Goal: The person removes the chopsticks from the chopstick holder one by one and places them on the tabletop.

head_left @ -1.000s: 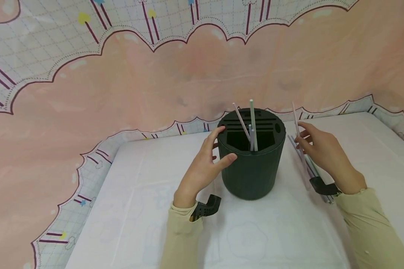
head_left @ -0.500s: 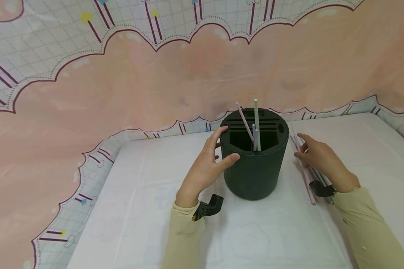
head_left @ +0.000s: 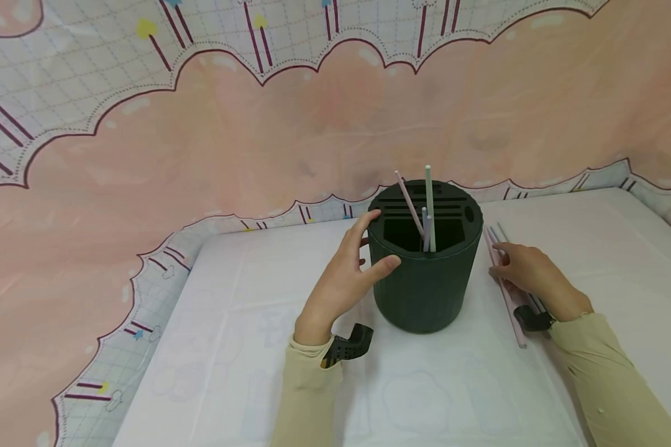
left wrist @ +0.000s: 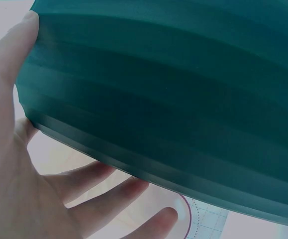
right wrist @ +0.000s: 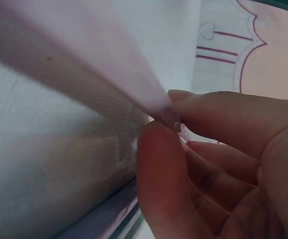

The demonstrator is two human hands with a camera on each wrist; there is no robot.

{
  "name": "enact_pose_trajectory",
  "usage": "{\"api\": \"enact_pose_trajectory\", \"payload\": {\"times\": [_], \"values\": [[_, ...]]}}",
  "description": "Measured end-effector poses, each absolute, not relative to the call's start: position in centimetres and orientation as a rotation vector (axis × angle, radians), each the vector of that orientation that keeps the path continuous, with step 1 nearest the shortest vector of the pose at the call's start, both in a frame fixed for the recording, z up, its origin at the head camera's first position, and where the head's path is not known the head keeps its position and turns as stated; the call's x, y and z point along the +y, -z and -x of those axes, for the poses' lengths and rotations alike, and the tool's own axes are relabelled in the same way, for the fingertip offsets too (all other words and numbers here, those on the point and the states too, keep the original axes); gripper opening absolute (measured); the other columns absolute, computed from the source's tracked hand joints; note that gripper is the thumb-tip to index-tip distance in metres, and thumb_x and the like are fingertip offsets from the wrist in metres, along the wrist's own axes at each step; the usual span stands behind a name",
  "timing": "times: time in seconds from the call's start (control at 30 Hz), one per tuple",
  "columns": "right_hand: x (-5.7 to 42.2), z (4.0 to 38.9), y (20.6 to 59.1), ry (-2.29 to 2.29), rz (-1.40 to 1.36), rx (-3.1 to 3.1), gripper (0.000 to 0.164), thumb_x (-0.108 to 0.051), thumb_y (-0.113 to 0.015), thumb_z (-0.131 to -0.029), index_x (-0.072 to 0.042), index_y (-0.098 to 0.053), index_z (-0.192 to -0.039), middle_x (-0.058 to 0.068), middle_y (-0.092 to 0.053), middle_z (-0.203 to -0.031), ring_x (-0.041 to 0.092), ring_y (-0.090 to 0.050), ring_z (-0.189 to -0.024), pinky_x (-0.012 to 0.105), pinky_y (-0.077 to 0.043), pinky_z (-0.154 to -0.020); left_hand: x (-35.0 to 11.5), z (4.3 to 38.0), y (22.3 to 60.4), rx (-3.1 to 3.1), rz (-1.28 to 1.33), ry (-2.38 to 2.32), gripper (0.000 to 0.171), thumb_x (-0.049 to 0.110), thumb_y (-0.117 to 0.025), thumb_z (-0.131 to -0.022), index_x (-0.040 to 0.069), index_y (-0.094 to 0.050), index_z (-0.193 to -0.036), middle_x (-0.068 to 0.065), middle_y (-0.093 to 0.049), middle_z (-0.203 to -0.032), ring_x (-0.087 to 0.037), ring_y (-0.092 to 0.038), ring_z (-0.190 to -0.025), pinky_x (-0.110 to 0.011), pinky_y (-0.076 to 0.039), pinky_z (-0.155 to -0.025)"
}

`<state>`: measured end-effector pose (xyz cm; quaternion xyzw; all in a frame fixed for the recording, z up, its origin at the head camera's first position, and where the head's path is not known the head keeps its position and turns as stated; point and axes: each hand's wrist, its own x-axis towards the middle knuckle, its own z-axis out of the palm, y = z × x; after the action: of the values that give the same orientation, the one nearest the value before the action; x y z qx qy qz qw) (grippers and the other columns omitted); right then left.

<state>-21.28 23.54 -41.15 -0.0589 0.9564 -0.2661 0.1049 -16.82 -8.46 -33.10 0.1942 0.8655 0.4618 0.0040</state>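
Note:
The dark green pen holder (head_left: 419,285), ribbed round its side, stands upright with a slotted top and a wide front opening. Several thin straws (head_left: 429,192) in pink, green and purple stick up from that opening. My left hand (head_left: 341,279) holds the holder's left side, thumb on the front below the rim and index finger at the rim; the left wrist view shows the other fingertips along its wall (left wrist: 158,99). To the right, my right hand (head_left: 534,273) pinches a pink straw (head_left: 509,310) between thumb and index finger, low over the table.
More straws (head_left: 499,231) lie on the table beneath and beside my right hand, partly hidden by it. A white cloth (head_left: 246,347) covers the table. Behind stands a peach backdrop (head_left: 229,149) with a scalloped border, meeting the table's far edge.
My right hand has come down and slightly nearer, lowering the pink straw from a raised position to close over the table. The left hand keeps its place on the pen holder.

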Motion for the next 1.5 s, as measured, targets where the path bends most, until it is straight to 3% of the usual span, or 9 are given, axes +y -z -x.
{"api": "enact_pose_trajectory", "payload": {"times": [0.2,0.47,0.7,0.87,1.03,1.13,1.27,1.4,1.5], "values": [[23.6,21.3,41.3,0.769,0.173,2.820,0.046,-0.009,-0.061,-0.082,0.013,-0.045,-0.120,0.008,-0.052,-0.071,0.015,-0.049,-0.054,0.028,-0.040,-0.047,-8.4,16.8,33.0,2.721,-0.612,-1.451,0.069,0.060,-0.053,-0.078,0.051,-0.014,-0.134,0.018,-0.016,-0.141,-0.012,-0.033,-0.124,-0.040,-0.037,-0.095],[23.7,21.5,41.2,0.661,0.187,2.871,0.041,-0.015,-0.061,-0.082,0.011,-0.052,-0.113,0.011,-0.054,-0.079,0.022,-0.048,-0.068,0.031,-0.039,-0.054,-8.4,16.8,32.8,2.714,-0.606,-1.472,0.070,0.061,-0.054,-0.077,0.051,-0.015,-0.134,0.017,-0.015,-0.141,-0.014,-0.033,-0.125,-0.042,-0.037,-0.095],[23.6,21.3,40.4,0.701,0.115,2.887,0.046,-0.025,-0.055,-0.088,0.007,-0.048,-0.121,0.024,-0.057,-0.098,0.031,-0.051,-0.081,0.043,-0.045,-0.065,-8.4,16.7,32.8,2.721,-0.599,-1.463,0.070,0.062,-0.054,-0.076,0.051,-0.015,-0.134,0.018,-0.015,-0.141,-0.015,-0.033,-0.125,-0.041,-0.036,-0.095],[23.3,21.0,39.1,0.819,0.199,3.009,0.049,-0.026,-0.051,-0.090,0.002,-0.040,-0.129,0.020,-0.055,-0.097,0.028,-0.050,-0.077,0.036,-0.043,-0.058,-8.5,16.7,32.8,2.722,-0.596,-1.457,0.070,0.061,-0.054,-0.077,0.051,-0.014,-0.134,0.018,-0.015,-0.141,-0.014,-0.033,-0.124,-0.042,-0.037,-0.095],[22.3,20.3,37.5,1.093,0.233,3.180,0.045,-0.027,-0.049,-0.092,-0.005,-0.042,-0.130,0.016,-0.054,-0.101,0.030,-0.053,-0.087,0.043,-0.044,-0.066,-8.3,16.6,32.7,2.733,-0.574,-1.434,0.069,0.062,-0.053,-0.077,0.054,-0.014,-0.133,0.018,-0.016,-0.141,-0.016,-0.035,-0.123,-0.044,-0.040,-0.090],[21.5,19.7,36.8,1.283,0.241,3.286,0.040,-0.027,-0.049,-0.092,-0.010,-0.047,-0.128,0.012,-0.057,-0.100,0.026,-0.055,-0.089,0.032,-0.045,-0.074,-8.2,16.6,32.7,2.731,-0.566,-1.431,0.069,0.063,-0.052,-0.076,0.054,-0.013,-0.132,0.018,-0.016,-0.141,-0.017,-0.035,-0.123,-0.044,-0.040,-0.090],[20.3,18.8,35.8,1.561,0.315,3.409,0.030,-0.023,-0.052,-0.091,-0.012,-0.057,-0.119,0.008,-0.061,-0.096,0.008,-0.054,-0.088,0.012,-0.037,-0.075,-8.2,16.6,32.8,2.724,-0.567,-1.435,0.070,0.063,-0.053,-0.076,0.054,-0.013,-0.133,0.017,-0.017,-0.141,-0.017,-0.036,-0.123,-0.043,-0.039,-0.092],[18.9,17.7,34.7,1.805,0.536,3.442,0.021,-0.015,-0.054,-0.089,-0.007,-0.064,-0.107,0.007,-0.063,-0.093,-0.002,-0.052,-0.088,0.013,-0.038,-0.081,-8.3,16.7,33.0,2.710,-0.582,-1.456,0.070,0.062,-0.054,-0.076,0.053,-0.014,-0.133,0.016,-0.018,-0.140,-0.017,-0.036,-0.123,-0.043,-0.039,-0.092],[17.8,16.9,33.9,1.921,0.684,3.435,0.018,-0.010,-0.054,-0.088,-0.001,-0.067,-0.099,0.009,-0.063,-0.092,0.003,-0.053,-0.091,0.017,-0.039,-0.084,-8.3,16.8,33.1,2.699,-0.589,-1.466,0.070,0.062,-0.054,-0.076,0.053,-0.014,-0.133,0.015,-0.018,-0.140,-0.018,-0.036,-0.123,-0.043,-0.039,-0.092]]}}
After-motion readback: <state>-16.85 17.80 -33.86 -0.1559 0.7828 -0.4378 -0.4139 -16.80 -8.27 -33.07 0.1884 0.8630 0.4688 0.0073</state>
